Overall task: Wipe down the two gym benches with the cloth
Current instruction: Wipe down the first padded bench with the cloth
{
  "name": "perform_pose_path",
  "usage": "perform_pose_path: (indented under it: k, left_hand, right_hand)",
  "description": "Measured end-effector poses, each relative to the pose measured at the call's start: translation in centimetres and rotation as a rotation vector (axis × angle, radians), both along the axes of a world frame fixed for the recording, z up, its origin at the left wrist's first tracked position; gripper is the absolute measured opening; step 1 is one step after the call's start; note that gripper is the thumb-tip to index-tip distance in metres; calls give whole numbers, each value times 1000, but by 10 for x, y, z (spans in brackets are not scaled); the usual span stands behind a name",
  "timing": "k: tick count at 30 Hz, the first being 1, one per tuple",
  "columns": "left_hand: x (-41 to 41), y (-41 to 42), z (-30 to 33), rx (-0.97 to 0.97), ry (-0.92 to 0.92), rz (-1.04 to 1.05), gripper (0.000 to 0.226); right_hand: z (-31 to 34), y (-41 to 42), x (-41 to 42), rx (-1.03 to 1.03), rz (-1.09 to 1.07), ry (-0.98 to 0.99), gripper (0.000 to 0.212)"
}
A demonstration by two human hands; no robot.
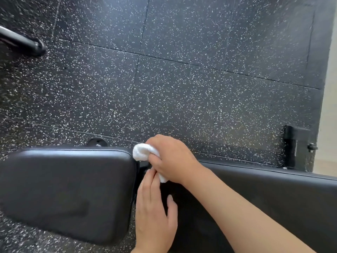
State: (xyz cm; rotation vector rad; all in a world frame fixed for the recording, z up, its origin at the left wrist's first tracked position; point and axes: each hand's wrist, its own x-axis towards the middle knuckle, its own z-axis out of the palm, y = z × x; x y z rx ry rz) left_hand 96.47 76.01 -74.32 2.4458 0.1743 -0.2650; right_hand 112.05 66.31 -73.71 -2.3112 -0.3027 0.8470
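Left hand (155, 212) flat; right hand (171, 157) grips cloth (141, 152).

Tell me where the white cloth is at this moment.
The cloth is low in the head view, just right of centre, bunched in the right hand at the gap between the two black pads, above the left hand.

- Left hand (155, 216): bare, no glove, ring or watch; short plain nails.
- Right hand (171, 159): bare.
- Right forearm (237, 207): bare, no sleeve in view.
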Motion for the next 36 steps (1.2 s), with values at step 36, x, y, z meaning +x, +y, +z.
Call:
perform_pose_path:
  k: [36]
  left_hand:
    - [-9, -247, 11, 15, -84, -389, 46]
  right_hand:
    - [5, -398, -99, -222, -239, 79, 18]
